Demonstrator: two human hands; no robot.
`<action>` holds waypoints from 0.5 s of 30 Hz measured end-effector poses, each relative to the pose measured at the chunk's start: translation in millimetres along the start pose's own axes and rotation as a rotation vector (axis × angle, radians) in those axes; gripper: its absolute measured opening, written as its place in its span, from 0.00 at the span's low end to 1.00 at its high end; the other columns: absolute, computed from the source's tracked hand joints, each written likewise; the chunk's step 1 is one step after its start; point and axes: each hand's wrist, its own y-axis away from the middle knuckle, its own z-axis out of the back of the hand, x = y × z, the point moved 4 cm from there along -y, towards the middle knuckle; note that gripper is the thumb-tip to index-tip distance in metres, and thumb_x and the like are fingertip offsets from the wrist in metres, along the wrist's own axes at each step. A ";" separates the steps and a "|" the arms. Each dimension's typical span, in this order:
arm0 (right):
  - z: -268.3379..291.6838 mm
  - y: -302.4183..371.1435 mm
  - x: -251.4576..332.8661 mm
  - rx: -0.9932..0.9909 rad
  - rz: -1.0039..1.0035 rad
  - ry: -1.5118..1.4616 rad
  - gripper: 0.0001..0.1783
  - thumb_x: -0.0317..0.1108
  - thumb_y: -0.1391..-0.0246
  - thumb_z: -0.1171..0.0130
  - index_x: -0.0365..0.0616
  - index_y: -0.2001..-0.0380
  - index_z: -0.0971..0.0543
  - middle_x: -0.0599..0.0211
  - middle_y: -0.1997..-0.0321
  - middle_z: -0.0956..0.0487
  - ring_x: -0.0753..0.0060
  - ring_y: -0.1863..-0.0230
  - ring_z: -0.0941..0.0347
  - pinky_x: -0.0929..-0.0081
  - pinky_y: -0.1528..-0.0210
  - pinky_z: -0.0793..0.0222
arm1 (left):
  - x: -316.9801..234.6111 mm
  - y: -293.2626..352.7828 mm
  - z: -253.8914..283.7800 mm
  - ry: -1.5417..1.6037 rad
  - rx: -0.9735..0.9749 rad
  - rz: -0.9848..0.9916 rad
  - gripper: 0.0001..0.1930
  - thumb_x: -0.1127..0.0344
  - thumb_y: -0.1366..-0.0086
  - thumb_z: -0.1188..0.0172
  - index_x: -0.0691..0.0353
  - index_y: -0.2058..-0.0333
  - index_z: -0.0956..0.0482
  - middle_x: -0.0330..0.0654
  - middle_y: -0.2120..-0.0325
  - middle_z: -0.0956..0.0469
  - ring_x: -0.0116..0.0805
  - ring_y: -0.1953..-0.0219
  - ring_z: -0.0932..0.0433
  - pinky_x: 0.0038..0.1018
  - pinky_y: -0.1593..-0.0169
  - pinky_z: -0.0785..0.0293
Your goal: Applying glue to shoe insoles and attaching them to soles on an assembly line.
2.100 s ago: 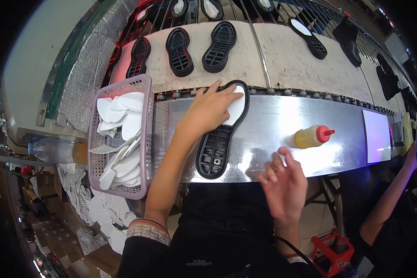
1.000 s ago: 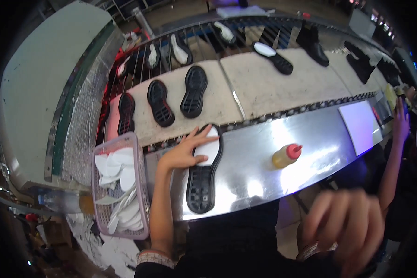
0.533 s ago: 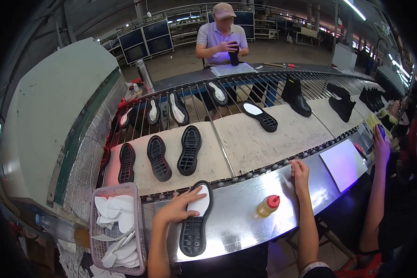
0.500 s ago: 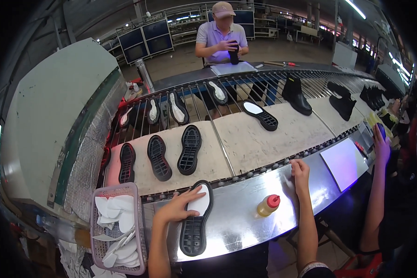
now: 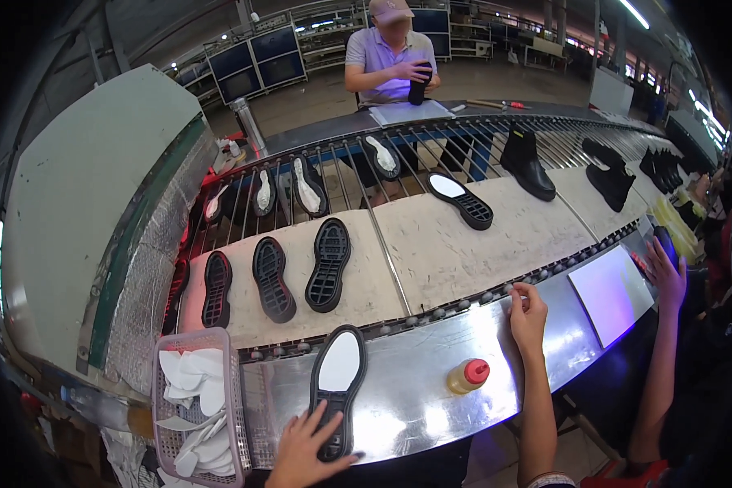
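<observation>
A black shoe sole [image 5: 338, 423] lies on the metal table with a white pad [image 5: 342, 362] in its upper part. My left hand [image 5: 307, 447] is at its lower end, fingers spread, fingertips touching or just over the sole. My right hand [image 5: 529, 313] is by the conveyor's near edge, fingers loosely curled, and no object shows in it. Between my hands stands a squat bottle of yellowish liquid with a red cap [image 5: 465, 376]. A purple-grey basket [image 5: 237, 407] left of the sole holds several white pads [image 5: 199, 374].
Black soles [image 5: 328, 264] lie on the pale conveyor boards [image 5: 431, 268], with a black boot [image 5: 529, 167] farther right. Soles with white smears [image 5: 307, 187] rest on the rollers. A machine housing [image 5: 98, 203] stands left. One person [image 5: 390, 65] sits opposite; another's hand [image 5: 667, 272] is beside a white board [image 5: 610, 293].
My left hand has slid off the white pad down to the sole's lower end, uncovering the pad. The right hand stays about where it was, its curled fingers turned slightly.
</observation>
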 end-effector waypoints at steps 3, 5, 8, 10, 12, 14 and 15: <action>3.1 -0.2 -4.6 -0.025 -0.006 -0.001 0.07 0.26 0.46 0.46 0.35 0.64 0.24 0.64 0.75 0.22 0.82 0.83 0.32 0.81 0.80 0.37 | -8.7 0.9 -9.1 0.095 -0.085 0.010 0.36 0.49 0.59 0.30 0.56 0.49 0.26 0.53 0.42 0.38 0.58 0.45 0.36 0.45 0.42 0.41; 1.5 -2.2 -3.1 -0.022 -0.026 -0.014 0.07 0.25 0.46 0.47 0.35 0.65 0.24 0.64 0.74 0.22 0.81 0.83 0.32 0.81 0.80 0.37 | -14.2 -11.8 -11.3 0.148 -0.217 -0.015 0.34 0.59 0.61 0.30 0.58 0.51 0.25 0.52 0.46 0.35 0.55 0.48 0.35 0.44 0.45 0.37; 11.9 -4.2 -8.8 -0.049 -0.022 0.001 0.06 0.25 0.47 0.47 0.35 0.66 0.24 0.64 0.74 0.22 0.81 0.82 0.31 0.82 0.79 0.36 | -18.8 -55.3 -31.5 0.166 -0.256 -0.111 0.35 0.52 0.59 0.31 0.55 0.49 0.26 0.53 0.44 0.37 0.59 0.48 0.35 0.45 0.44 0.39; 14.4 -4.8 -13.5 -0.076 -0.027 -0.021 0.05 0.25 0.47 0.47 0.35 0.67 0.24 0.65 0.74 0.21 0.82 0.82 0.30 0.83 0.79 0.35 | -28.4 -103.1 -34.0 0.191 -0.289 -0.220 0.34 0.59 0.61 0.31 0.55 0.49 0.26 0.50 0.45 0.35 0.55 0.50 0.35 0.43 0.45 0.37; 15.5 -8.9 -25.3 -0.103 -0.114 -0.104 0.05 0.24 0.47 0.47 0.36 0.67 0.24 0.66 0.74 0.21 0.82 0.81 0.31 0.83 0.79 0.35 | -32.3 -170.6 -43.9 0.270 -0.274 -0.259 0.32 0.59 0.59 0.33 0.54 0.50 0.25 0.47 0.46 0.33 0.50 0.48 0.34 0.40 0.44 0.37; 15.4 -10.7 -34.9 -0.112 -0.177 -0.178 0.06 0.25 0.47 0.47 0.36 0.66 0.24 0.66 0.73 0.21 0.83 0.80 0.30 0.83 0.79 0.35 | -44.8 -250.9 -51.7 0.392 -0.269 -0.256 0.29 0.60 0.58 0.35 0.60 0.53 0.23 0.50 0.50 0.29 0.50 0.49 0.30 0.37 0.44 0.35; 13.8 -11.5 -39.7 -0.125 -0.192 -0.200 0.06 0.25 0.47 0.47 0.36 0.66 0.24 0.67 0.73 0.21 0.83 0.80 0.30 0.83 0.79 0.34 | -51.1 -293.9 -58.6 0.460 -0.232 -0.267 0.29 0.60 0.58 0.36 0.64 0.54 0.24 0.51 0.51 0.28 0.48 0.50 0.29 0.35 0.45 0.33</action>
